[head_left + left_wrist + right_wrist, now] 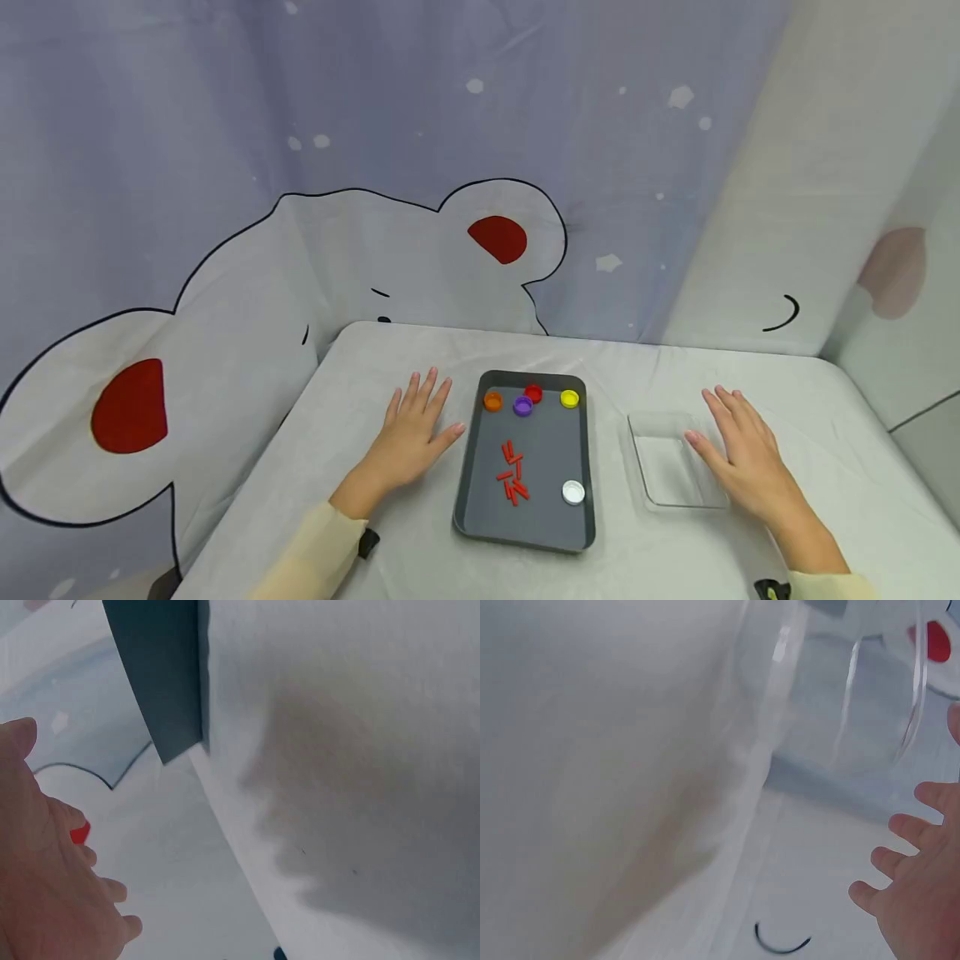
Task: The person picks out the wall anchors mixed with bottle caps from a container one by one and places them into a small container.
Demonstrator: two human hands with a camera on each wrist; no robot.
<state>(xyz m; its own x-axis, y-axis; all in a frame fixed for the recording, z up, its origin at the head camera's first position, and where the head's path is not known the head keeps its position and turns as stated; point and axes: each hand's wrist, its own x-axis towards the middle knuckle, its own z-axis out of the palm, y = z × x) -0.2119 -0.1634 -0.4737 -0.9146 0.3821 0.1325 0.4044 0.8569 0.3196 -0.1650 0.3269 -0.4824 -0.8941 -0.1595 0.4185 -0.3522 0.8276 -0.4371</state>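
Note:
A dark grey tray (pixel 543 450) lies on the table between the two hands. Near its far end are small round cap-like pieces: orange (pixel 492 402), purple (pixel 522 406), red (pixel 533 393) and yellow (pixel 569 399). A white one (pixel 573 492) sits at the near right. Several short red sticks (pixel 518 486) are scattered mid-tray. My left hand (pixel 405 442), fingers spread and holding nothing, hovers left of the tray. To the right, a clear rectangular container (pixel 667 467) stands beside my right hand (pixel 750 458), whose fingers are extended and hold nothing; the hand partly covers the container's right edge.
A white cloth covers the table (pixel 405 350). Behind it hangs a curtain (pixel 390 108) printed with bear shapes. In the left wrist view the tray's side (pixel 161 675) rises from the cloth; the right wrist view shows the clear container's wall (pixel 840 697).

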